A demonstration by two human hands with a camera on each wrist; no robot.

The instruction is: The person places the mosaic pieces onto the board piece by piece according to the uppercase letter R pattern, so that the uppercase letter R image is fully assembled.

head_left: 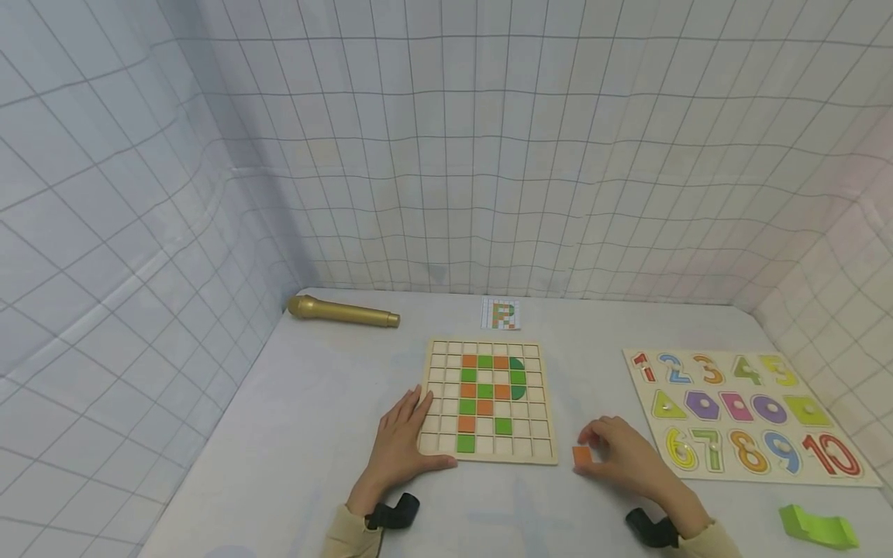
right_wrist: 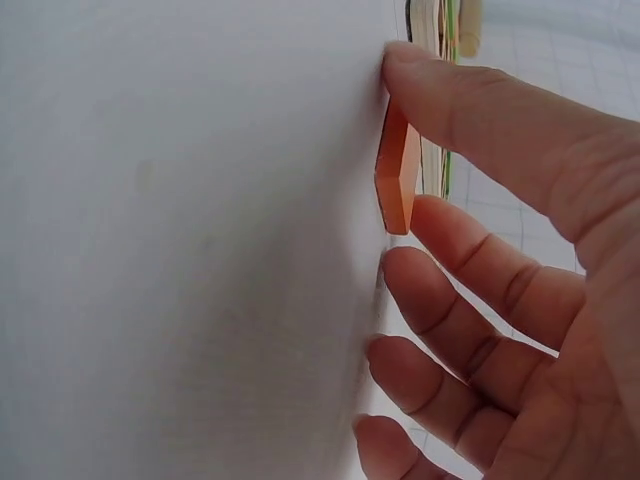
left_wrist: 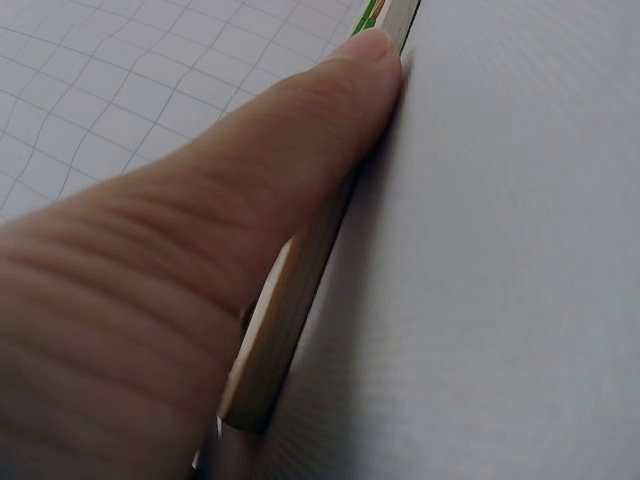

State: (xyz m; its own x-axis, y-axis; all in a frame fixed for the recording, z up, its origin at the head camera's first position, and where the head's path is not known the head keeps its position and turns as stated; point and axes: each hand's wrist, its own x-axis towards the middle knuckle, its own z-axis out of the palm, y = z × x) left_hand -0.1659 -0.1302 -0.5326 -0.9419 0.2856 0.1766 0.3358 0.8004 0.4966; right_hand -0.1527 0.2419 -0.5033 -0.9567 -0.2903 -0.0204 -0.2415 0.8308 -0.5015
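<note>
My left hand (head_left: 399,442) rests at the near left corner of a wooden grid board (head_left: 540,428), fingers straight along its left side. In the left wrist view the thumb (left_wrist: 330,110) lies along the board's near edge. Green and orange tiles form a P-like pattern on the grid, with rounded dark green pieces (head_left: 517,393) on its right. A separate green square (head_left: 503,426) lies lower right of the stem. Right of the board, my right hand (head_left: 624,456) pinches an orange square tile (right_wrist: 397,170) between thumb and index finger, close over the table; its other fingers are bent.
A small pattern card (head_left: 501,315) lies behind the board. The gold microphone (head_left: 342,311) is at the back left. To the right sits a number and shape puzzle board (head_left: 705,469), with a light green curved block (head_left: 818,527) in front of it. Gridded cloth walls (head_left: 446,155) surround the table.
</note>
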